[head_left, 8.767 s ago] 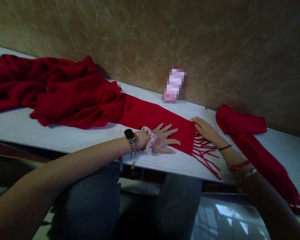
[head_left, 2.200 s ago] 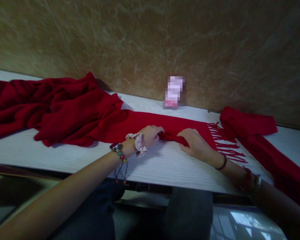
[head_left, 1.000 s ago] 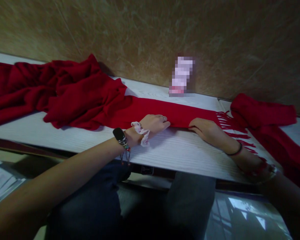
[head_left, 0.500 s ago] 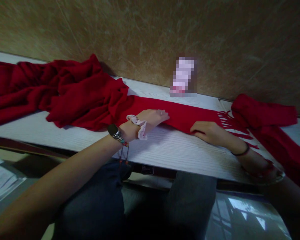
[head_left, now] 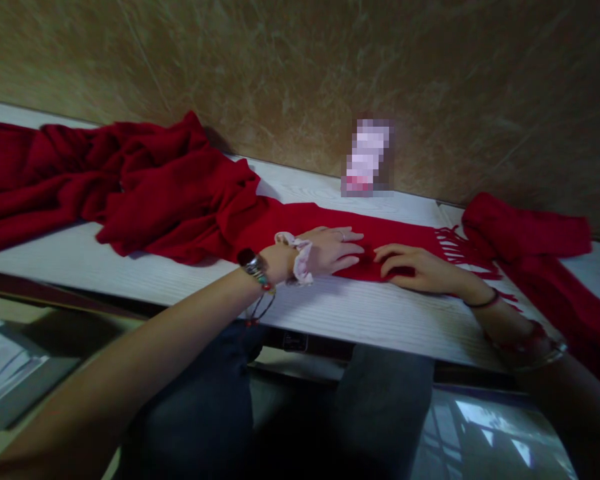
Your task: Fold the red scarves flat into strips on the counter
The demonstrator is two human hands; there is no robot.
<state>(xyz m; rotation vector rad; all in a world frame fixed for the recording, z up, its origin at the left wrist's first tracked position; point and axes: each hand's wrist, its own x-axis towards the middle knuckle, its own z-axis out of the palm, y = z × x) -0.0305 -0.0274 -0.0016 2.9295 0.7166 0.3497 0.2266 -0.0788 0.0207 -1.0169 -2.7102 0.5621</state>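
Note:
A red fringed scarf lies along a white wood-grain table, its tassels toward the right and its left part bunched in folds. My left hand rests palm down on the flat part, fingers spread and pointing right. Close by on the right, my right hand touches the scarf's near edge with curved fingers that are apart, and no cloth shows gripped between them. A watch, a white scrunchie and beads are on my left wrist.
Another red cloth lies folded at the right end of the white table. A blurred-out pinkish object stands against the brown marbled wall. Papers are at the lower left.
My left hand has moved right along the scarf, toward my right hand, and its fingers have spread. My right hand's fingers have opened a little. The scarf's near edge has shifted toward me.

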